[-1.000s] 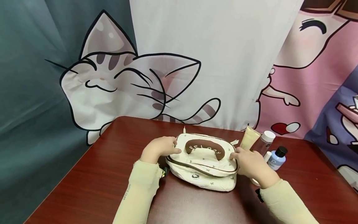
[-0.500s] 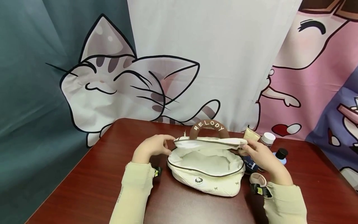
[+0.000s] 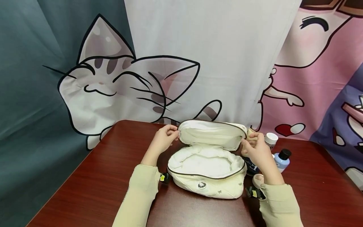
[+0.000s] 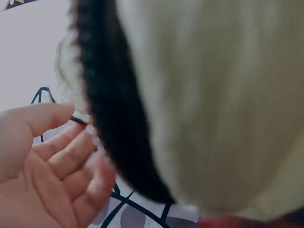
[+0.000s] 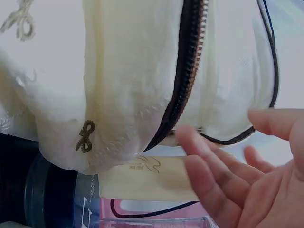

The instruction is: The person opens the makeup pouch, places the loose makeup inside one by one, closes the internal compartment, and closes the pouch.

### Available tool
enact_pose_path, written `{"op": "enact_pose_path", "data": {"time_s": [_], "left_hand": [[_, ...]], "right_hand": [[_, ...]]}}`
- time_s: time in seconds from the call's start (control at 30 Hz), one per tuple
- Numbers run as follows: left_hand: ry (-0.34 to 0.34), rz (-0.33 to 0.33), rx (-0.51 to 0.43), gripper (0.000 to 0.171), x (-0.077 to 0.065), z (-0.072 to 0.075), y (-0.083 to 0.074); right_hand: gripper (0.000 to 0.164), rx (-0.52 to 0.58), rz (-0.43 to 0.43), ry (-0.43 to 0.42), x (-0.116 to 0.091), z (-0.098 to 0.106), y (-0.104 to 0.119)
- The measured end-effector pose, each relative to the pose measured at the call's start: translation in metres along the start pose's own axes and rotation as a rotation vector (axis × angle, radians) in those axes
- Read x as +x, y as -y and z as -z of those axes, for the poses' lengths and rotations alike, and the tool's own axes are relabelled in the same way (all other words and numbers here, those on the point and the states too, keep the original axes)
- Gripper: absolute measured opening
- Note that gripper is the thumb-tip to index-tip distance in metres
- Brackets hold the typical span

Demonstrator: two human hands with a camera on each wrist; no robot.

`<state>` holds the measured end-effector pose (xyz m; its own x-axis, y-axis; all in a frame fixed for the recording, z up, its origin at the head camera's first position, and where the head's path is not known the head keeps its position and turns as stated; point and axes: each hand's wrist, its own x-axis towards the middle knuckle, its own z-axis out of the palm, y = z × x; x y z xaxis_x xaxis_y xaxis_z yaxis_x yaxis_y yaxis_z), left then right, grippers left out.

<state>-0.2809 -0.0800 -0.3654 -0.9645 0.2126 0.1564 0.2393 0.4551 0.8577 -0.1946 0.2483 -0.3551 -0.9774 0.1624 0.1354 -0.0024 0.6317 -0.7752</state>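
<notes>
A cream cosmetic bag (image 3: 207,189) with a dark zip stands on the table, its padded lid (image 3: 211,132) raised and leaning back. The white inside shows, with nothing seen in it. My left hand (image 3: 163,140) is at the lid's left edge, thumb and fingers closing on the rim. My right hand (image 3: 256,151) is at the lid's right edge. In the right wrist view, its thumb (image 5: 273,118) touches the dark rim while the other fingers stay apart from it. The handle behind the lid is hidden.
To the right of the bag stand a blue bottle (image 3: 282,160) with a black cap, a white-capped bottle (image 3: 271,138), a dark navy container (image 3: 250,167) and a small pale cup-like item (image 3: 257,180). A cream tube (image 5: 147,178) lies beyond the right hand. A printed curtain (image 3: 170,37) hangs behind the table.
The lid has swung up and back from lying over the bag, baring its inside. Both hands moved up and back with it. The brown MELODY handle has gone out of sight behind the lid.
</notes>
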Motion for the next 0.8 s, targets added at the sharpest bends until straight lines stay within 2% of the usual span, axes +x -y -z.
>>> {"op": "enact_pose_path", "data": {"time_s": [0.07,0.23,0.37,0.47,0.63,0.8], "left_hand": [[0.037,0.011,-0.01,0.035,0.0,-0.001,0.002],[0.155,0.018,0.043,0.056,0.001,-0.002,0.005],[0.232,0.035,0.075,0.059,0.001,-0.003,0.005],[0.265,0.048,0.103,0.057,-0.001,-0.004,0.005],[0.297,0.038,0.126,0.057,-0.003,-0.002,0.004],[0.327,0.028,0.124,0.054,-0.004,0.001,0.002]], "right_hand": [[0.054,-0.019,-0.001,0.034,0.0,-0.001,0.0],[0.064,-0.077,-0.002,0.102,0.001,-0.002,0.0],[0.068,-0.103,0.0,0.137,0.001,-0.003,0.0],[0.064,-0.126,0.016,0.142,0.001,-0.005,0.001],[0.053,-0.135,0.057,0.119,0.001,-0.004,0.006],[0.043,-0.15,0.11,0.069,-0.005,0.013,0.008]]}}
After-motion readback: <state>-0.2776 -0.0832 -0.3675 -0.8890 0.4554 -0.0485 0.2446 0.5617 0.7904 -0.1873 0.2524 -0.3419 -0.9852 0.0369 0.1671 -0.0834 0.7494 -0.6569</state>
